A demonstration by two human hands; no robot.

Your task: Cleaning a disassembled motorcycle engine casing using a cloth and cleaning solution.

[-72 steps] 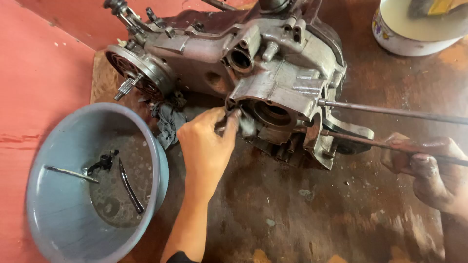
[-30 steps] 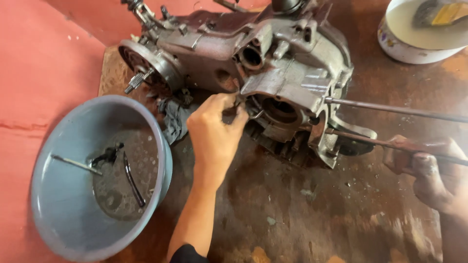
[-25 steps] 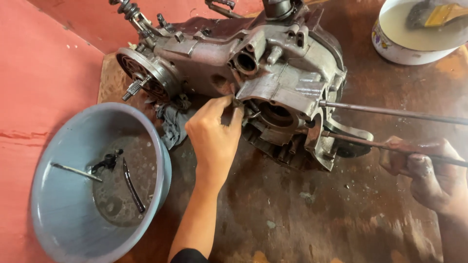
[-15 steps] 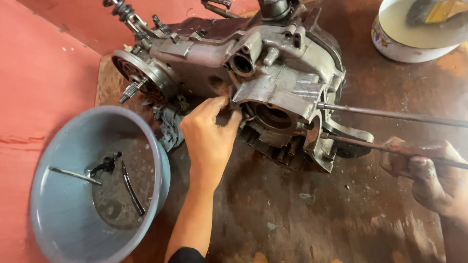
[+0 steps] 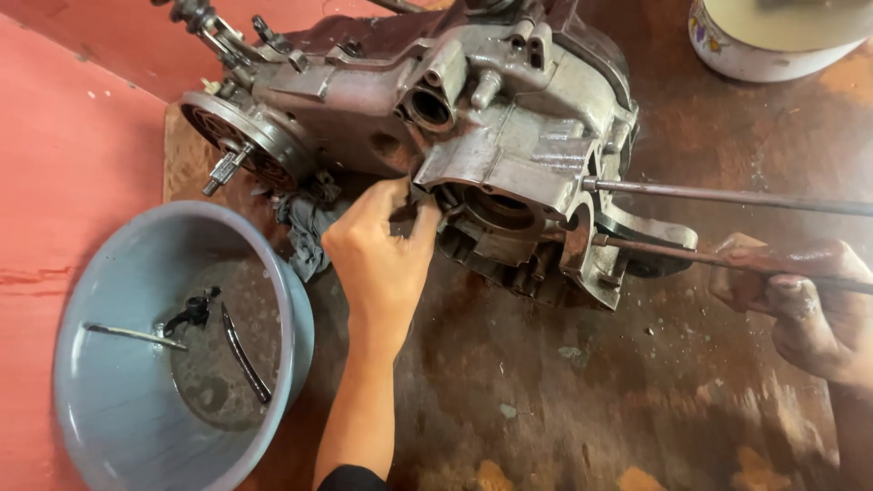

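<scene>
A grimy grey engine case (image 5: 509, 136) lies on a stained brown surface (image 5: 591, 400). My left hand (image 5: 382, 259) reaches up from the bottom middle, its fingers and thumb pinched on the case's lower edge beside a round opening. At the right edge, my greasy right hand (image 5: 800, 305) is closed round a long rusty rod (image 5: 664, 255) whose tip rests against the case's lower right lug. A second thin rod (image 5: 727, 194) runs from the case off to the right, above that hand.
A blue-grey basin (image 5: 296, 309) at lower left holds dirty liquid, a thin black strip (image 5: 244, 355) and small metal parts. A dark rag (image 5: 305, 232) lies between basin and engine. A white bowl (image 5: 755, 55) stands at top right. Red floor (image 5: 73, 164) is at left.
The view shifts slightly. My left hand stays at the same spot on the case edge, fingers working a little. My right hand keeps hold of the rod.
</scene>
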